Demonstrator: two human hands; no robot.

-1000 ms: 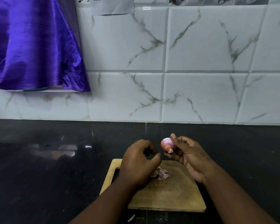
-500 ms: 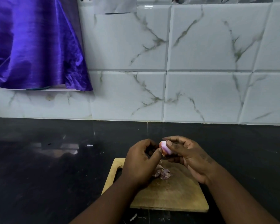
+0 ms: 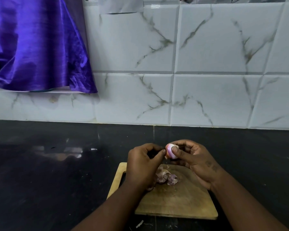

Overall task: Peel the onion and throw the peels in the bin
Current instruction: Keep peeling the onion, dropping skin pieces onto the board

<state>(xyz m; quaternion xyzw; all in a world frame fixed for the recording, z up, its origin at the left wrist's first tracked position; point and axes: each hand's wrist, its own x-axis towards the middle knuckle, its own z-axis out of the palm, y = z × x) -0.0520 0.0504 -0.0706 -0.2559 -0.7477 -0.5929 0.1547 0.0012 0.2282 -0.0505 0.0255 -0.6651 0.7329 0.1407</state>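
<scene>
Between the left hand (image 3: pixel 140 165) and the right hand (image 3: pixel 195 162), the onion (image 3: pixel 170 151) is showing pale pink and white, with an orange-brown scrap at its left edge. Below the hands, the peels (image 3: pixel 165 176) are looking dull mauve against the tan wooden cutting board (image 3: pixel 182 202). The countertop (image 3: pixel 57 172) around them is gleaming glossy black. Beyond the hands, the wall tiles (image 3: pixel 215 47) are showing white with grey-brown marble veins. Up to their left, a satin cloth (image 3: pixel 32 47) is shining deep purple.

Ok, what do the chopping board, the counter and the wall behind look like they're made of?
Chopping board: pale wood, matte, with visible grain and stains. Counter: black polished stone, possibly granite, since it mirrors light patches. Wall: glossy white tiles, likely ceramic, with marble-style grey veins and grout lines.
</scene>
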